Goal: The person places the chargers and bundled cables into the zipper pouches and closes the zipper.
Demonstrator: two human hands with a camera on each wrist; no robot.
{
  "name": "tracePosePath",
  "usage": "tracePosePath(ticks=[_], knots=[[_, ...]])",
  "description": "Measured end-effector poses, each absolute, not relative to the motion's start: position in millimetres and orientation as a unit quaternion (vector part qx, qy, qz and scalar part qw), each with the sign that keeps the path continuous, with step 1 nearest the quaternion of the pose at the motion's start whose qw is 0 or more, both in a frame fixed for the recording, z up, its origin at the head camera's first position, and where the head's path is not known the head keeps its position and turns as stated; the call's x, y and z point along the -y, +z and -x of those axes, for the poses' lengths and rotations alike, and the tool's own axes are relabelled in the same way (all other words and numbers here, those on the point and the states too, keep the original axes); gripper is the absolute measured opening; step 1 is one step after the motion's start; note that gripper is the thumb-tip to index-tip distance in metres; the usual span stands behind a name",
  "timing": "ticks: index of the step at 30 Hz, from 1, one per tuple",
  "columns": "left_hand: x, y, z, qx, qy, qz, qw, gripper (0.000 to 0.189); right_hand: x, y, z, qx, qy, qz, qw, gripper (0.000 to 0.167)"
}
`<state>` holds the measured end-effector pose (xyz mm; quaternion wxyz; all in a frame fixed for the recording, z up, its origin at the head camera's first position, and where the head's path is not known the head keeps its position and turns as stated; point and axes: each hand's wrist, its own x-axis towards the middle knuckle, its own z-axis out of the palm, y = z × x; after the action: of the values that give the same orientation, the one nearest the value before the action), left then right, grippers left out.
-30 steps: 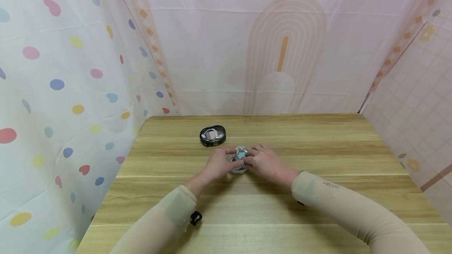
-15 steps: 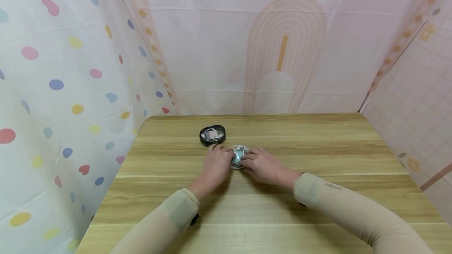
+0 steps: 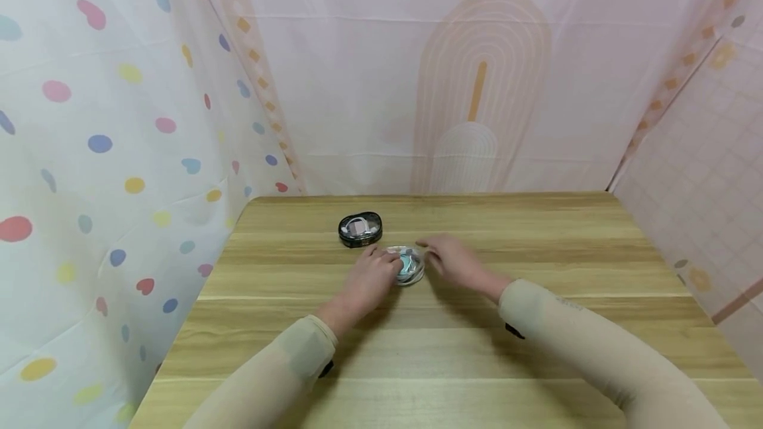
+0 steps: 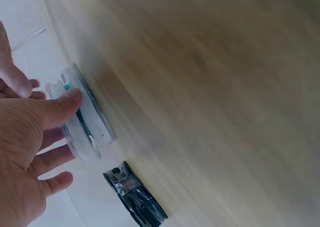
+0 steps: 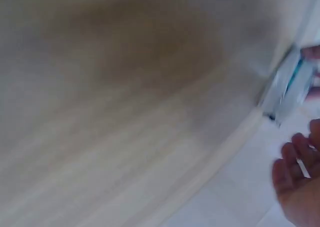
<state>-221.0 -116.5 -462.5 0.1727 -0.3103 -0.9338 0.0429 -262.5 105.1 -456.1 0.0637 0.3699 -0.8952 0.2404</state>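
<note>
A small clear pouch (image 3: 411,266) with a whitish rim and a blue-green item inside lies near the middle of the table. My left hand (image 3: 372,278) holds its left side; in the left wrist view the thumb (image 4: 67,104) lies on the near side of the pouch (image 4: 87,119) and fingers reach to its other side. Just right of the pouch, apart from it, is my right hand (image 3: 457,262). Its fingers are loosely bent with nothing between them, as the right wrist view also shows, though blurred there.
A clear case with black edges (image 3: 360,230), holding a white cable and a pale square piece, stands behind my left hand. The wooden table (image 3: 536,237) ends at patterned curtains (image 3: 357,85) at the back and left.
My right hand has let go of the pouch and moved off to the right. My left hand has shifted its hold on the pouch's left side. The black-edged case stays put.
</note>
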Motion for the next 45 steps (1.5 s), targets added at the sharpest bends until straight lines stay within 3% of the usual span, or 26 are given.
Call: tracePosePath(ticks=[3,7,14,20,26,38,45], knots=[[115.8,-461.4,221.7,0.936,0.036,0.313,0.158,0.017,-107.3,-451.5,275.9,0.908,0.279,-0.313,-0.020,0.037],[114.8,-461.8,222.2,0.935,0.034,0.322,0.143,0.018,-107.4,-448.4,288.3,0.895,0.305,-0.310,-0.098,0.041],[113.3,-461.8,223.7,0.938,0.036,0.319,0.134,0.020,-102.2,-449.7,304.2,0.862,0.325,-0.353,-0.161,0.042],[112.3,-459.7,221.1,0.941,0.026,0.318,0.108,0.022,-102.9,-451.0,308.8,0.844,0.358,-0.335,-0.217,0.042],[110.6,-461.5,219.8,0.942,0.027,0.315,0.117,0.021,-105.5,-450.8,308.1,0.843,0.368,-0.316,-0.231,0.037],[109.4,-462.5,221.3,0.947,0.019,0.298,0.115,0.019,-98.8,-452.1,309.8,0.875,0.346,-0.269,-0.207,0.030],[108.2,-463.4,221.3,0.946,0.024,0.300,0.120,0.021,-96.5,-452.0,311.1,0.892,0.310,-0.266,-0.194,0.018]])
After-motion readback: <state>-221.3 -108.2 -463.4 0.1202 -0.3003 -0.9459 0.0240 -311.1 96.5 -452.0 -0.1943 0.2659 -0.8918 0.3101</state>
